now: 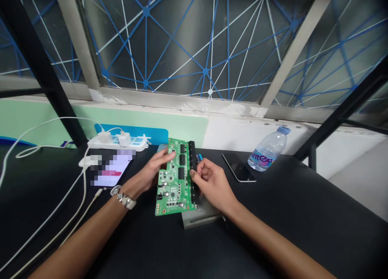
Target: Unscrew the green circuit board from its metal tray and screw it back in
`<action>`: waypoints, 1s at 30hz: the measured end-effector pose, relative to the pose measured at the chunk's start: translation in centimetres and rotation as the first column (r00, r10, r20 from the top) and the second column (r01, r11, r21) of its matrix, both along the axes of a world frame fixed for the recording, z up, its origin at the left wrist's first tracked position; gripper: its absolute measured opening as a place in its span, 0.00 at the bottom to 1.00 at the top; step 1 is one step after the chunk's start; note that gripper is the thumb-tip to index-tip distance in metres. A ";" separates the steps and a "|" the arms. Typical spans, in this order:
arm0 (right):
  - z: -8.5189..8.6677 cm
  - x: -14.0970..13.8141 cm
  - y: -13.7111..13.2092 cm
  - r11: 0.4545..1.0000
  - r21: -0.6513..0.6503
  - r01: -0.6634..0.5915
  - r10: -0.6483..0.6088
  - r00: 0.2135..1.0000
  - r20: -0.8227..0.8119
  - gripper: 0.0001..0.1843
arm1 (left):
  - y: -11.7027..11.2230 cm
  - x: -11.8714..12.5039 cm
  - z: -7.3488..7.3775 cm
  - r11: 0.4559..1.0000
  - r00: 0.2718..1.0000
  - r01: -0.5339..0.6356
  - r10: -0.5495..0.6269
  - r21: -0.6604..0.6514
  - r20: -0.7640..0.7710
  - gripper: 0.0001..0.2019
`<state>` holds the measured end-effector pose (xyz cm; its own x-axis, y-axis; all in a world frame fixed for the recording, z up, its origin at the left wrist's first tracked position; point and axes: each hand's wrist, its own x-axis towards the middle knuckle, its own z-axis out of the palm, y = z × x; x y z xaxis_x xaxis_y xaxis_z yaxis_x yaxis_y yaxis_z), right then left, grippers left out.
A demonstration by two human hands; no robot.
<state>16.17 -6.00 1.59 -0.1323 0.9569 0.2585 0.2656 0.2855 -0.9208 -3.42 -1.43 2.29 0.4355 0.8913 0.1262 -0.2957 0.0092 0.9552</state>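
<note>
A green circuit board (174, 182) with black chips and a row of black connectors along its right edge is held up, tilted, in front of me. My left hand (154, 168) grips its left edge, the thumb on the front face and the other fingers partly behind. At the connector edge, my right hand (212, 182) is closed with its thumb against the row. A small blue-topped item (199, 158) pokes up beside the right fingers; I cannot tell its kind or whether they hold it. Under the board, partly hidden, lies a grey metal plate or casing (201, 220).
To the left are a lit phone (110, 172), a white power strip (136, 143) with plugs, and loose white cables (72, 226). A dark phone (239, 168) and a tilted water bottle (268, 149) are at the right. Black metal posts flank the black table (127, 250).
</note>
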 end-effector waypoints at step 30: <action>-1.5 1.9 -2.2 0.983 -0.047 -0.176 0.177 0.984 -0.001 0.25 | -1.0 2.5 -1.1 0.991 0.998 -0.018 0.026 0.136 -0.061 0.32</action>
<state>18.03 -8.15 0.10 -0.3011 0.9295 0.2130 0.2182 0.2846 -0.9335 -0.93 -2.40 1.18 0.4267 0.8774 0.2194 -0.2337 -0.1274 0.9639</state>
